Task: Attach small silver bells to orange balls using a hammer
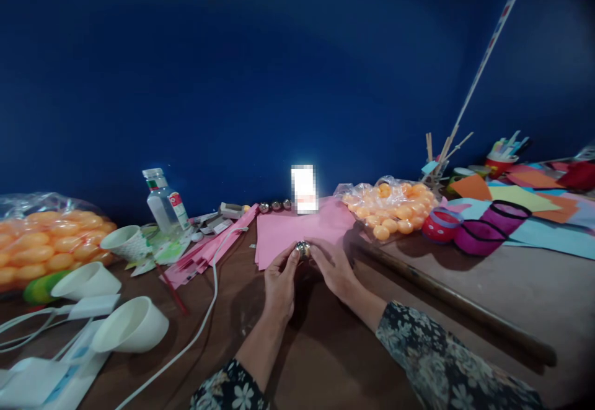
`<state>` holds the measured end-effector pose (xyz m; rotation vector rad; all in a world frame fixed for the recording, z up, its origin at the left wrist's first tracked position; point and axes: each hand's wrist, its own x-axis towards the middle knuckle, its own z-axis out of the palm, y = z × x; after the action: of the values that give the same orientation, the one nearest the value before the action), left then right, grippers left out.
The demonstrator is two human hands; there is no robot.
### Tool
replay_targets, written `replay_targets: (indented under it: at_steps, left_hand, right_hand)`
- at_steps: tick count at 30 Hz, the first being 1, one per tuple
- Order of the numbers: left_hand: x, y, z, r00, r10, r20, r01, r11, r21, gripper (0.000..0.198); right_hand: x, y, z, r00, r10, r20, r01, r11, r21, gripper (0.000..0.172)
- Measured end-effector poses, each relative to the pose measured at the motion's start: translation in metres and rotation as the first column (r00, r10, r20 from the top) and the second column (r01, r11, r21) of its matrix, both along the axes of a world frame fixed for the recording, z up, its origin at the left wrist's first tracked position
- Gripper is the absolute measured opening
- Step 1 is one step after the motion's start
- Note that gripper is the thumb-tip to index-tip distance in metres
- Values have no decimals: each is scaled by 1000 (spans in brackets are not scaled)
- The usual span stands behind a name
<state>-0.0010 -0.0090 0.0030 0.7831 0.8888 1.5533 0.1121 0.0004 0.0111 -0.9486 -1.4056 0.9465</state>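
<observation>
Between my two hands is a small shiny metal ball (303,250), held over the front edge of pink paper sheets (288,230). My left hand (281,277) pinches the ball from the left with thumb and fingers. From the right, my right hand (335,269) has its fingertips against the ball. Part of the ball is hidden behind the fingers. Several similar metal balls (276,206) sit in a row at the back of the pink paper, beside a bright, blurred-out upright rectangle (305,190).
A bag of orange balls (395,205) lies right of the paper, another bag (51,243) far left. A long wooden stick (455,292) crosses the right side. White cups (132,326), a white cable (214,274) and a clear bottle (162,205) stand left. Purple cups (478,236) are right.
</observation>
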Motion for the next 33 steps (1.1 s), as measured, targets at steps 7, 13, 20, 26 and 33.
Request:
replay_targets:
  at_steps: [7, 13, 20, 26, 33]
  left_hand:
    - [2, -3, 3, 994, 6, -110, 2, 997, 71, 39]
    - [2, -4, 5, 994, -69, -83, 74, 996, 51, 42]
    - [2, -6, 5, 961, -86, -264, 115, 988, 99, 52]
    - [-1, -4, 3, 868, 69, -492, 39, 978, 207, 41]
    - [0, -5, 6, 853, 68, -518, 48, 977, 207, 39]
  right_hand:
    - [0, 3, 1, 996, -6, -88, 1, 999, -48, 29]
    - [-2, -3, 6, 994, 66, -82, -67, 998, -11, 30]
    - [-4, 1, 2, 971, 60, -232, -86, 991, -104, 29]
    - [-4, 1, 3, 987, 14, -157, -24, 998, -60, 28]
    - [-2, 0, 7, 992, 46, -119, -52, 997, -49, 28]
